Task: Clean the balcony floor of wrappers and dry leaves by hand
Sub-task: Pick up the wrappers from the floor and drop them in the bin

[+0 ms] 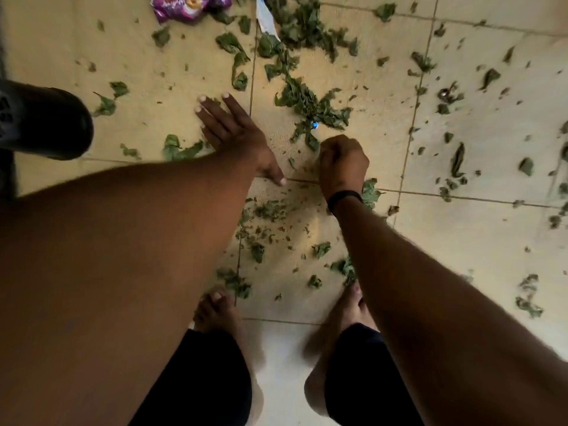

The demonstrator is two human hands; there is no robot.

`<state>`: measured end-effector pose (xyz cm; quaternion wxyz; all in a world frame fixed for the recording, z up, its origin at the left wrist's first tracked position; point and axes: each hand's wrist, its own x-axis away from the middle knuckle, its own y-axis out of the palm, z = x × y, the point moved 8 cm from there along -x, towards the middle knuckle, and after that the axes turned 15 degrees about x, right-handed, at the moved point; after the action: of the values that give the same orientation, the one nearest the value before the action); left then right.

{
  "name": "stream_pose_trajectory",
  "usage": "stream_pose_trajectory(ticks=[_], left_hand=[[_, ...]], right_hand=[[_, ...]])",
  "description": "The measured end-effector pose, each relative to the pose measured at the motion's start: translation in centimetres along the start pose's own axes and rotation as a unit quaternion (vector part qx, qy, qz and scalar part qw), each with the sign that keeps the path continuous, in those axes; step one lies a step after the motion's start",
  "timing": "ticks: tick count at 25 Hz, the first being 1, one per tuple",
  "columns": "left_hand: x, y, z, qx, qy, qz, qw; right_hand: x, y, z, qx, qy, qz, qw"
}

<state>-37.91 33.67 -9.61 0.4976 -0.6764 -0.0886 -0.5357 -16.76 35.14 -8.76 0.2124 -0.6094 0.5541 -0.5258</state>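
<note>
Forearms fill the near view, both reaching down to the tiled floor [461,241]. Risk: brittle dry leaves [310,103] crumble under a sweep, leaving crumbs like those already near the bare feet [215,312]; stepping grinds them in.

Left hand [233,130] lies flat, fingers straight and spread on the tile, holding nothing. Right hand [342,161] is curled into a fist beside the middle leaf pile, probably around leaves, contents hidden.

Purple wrapper [178,7] and white wrapper [266,16] lie at far edge, untouched.
</note>
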Motion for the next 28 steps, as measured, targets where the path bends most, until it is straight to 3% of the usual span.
stream_pose_trajectory(ticks=[4, 8, 11, 17, 25, 28], left_hand=[[-2.0, 1.2, -0.4, 0.034, -0.027, -0.004, 0.999], [-1.5, 1.2, -0.4, 0.054, -0.015, -0.003, 0.998], [-0.9, 0.5, -0.4, 0.070, 0.002, 0.007, 0.997], [-0.9, 0.9, -0.5, 0.060, 0.056, 0.017, 0.996], [-1.3, 0.9, -0.4, 0.068, 0.057, 0.006, 0.996], [-1.2, 0.8, -0.6, 0.076, 0.059, -0.009, 0.995]], right_hand=[[-0.2, 1.4, -0.2, -0.121, 0.117, 0.147, 0.975], [0.9, 1.2, -1.8, -0.034, 0.117, 0.253, 0.960], [1.1, 2.4, -2.0, -0.003, 0.073, 0.216, 0.974], [0.1, 3.5, -2.5, 0.093, 0.078, 0.218, 0.968], [-1.4, 2.5, -2.6, 0.014, 0.078, 0.243, 0.967], [-1.5, 1.6, -2.2, -0.029, 0.081, 0.204, 0.975]])
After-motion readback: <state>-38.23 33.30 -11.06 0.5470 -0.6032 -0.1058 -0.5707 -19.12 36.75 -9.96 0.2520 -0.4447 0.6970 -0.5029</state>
